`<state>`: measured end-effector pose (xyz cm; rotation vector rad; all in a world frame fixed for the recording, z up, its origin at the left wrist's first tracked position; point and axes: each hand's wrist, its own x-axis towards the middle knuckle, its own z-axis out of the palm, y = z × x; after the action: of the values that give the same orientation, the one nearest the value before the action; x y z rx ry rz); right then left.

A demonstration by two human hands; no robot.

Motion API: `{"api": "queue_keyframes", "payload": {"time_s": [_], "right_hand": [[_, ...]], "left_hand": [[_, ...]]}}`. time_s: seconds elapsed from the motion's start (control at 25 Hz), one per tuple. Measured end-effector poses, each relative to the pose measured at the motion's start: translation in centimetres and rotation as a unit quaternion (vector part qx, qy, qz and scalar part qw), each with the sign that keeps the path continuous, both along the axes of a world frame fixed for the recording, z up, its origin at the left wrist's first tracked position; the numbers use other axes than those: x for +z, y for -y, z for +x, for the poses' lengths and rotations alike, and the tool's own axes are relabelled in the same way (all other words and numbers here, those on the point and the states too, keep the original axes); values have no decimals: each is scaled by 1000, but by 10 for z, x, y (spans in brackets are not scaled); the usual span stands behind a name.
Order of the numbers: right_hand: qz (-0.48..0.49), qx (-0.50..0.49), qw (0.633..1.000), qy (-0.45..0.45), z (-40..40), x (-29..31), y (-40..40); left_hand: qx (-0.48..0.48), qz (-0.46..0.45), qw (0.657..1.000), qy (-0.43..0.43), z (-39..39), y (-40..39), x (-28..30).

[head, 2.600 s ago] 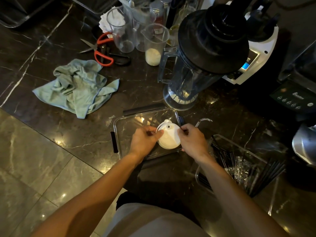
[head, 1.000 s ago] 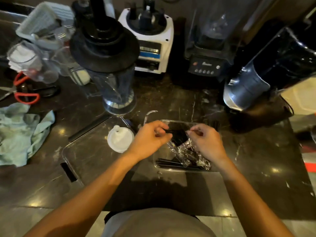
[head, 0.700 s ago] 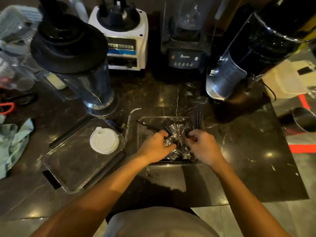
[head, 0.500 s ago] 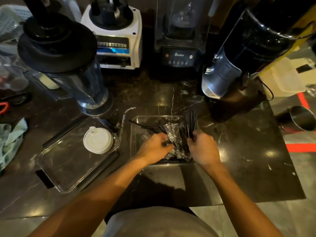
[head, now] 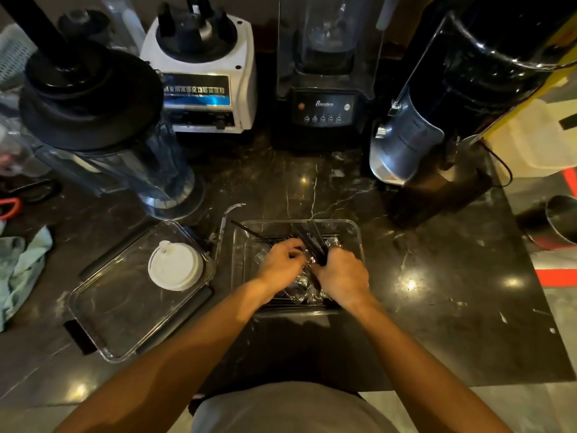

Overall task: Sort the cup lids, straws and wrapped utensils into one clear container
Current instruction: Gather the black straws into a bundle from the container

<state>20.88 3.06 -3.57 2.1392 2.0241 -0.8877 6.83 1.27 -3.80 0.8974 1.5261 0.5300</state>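
A white cup lid (head: 175, 266) lies in a flat clear container (head: 103, 320) on the left of the dark counter. Right of it stands a second clear container (head: 349, 232) holding black straws (head: 307, 237) and clear-wrapped utensils (head: 304, 284). Both my hands are inside this second container. My right hand (head: 342, 278) grips a bundle of black straws that stick out away from me. My left hand (head: 279, 264) has curled fingers down among the straws and wrappers; what it holds is hidden.
A blender jug with a black lid (head: 93, 120) stands behind the left container. A white blender base (head: 206, 73), a black blender (head: 324, 73) and a dark grinder (head: 452, 114) line the back. A green cloth (head: 18, 270) lies far left; a metal cup (head: 562, 220) sits far right.
My hands left the white lid in the left container and went into the right one. My right hand has gathered the black straws into a bundle and drawn it toward the middle.
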Motion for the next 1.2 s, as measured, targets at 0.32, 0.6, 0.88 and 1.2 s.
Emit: {"api": "queue_keyframes", "payload": {"time_s": [0.32, 0.6, 0.88, 1.2], "right_hand": [[54, 47, 997, -20, -5, 7, -1], [37, -23, 989, -145, 12, 9, -9], [-47, -53, 969, -237, 16, 15, -1], [-62, 31, 979, -191, -4, 10, 2]], "left_hand": [[-2, 24, 1000, -14, -18, -4, -10], [20, 25, 999, 15, -37, 7, -2], [45, 23, 998, 26, -39, 24, 8], [64, 35, 997, 18, -38, 45, 7]]}}
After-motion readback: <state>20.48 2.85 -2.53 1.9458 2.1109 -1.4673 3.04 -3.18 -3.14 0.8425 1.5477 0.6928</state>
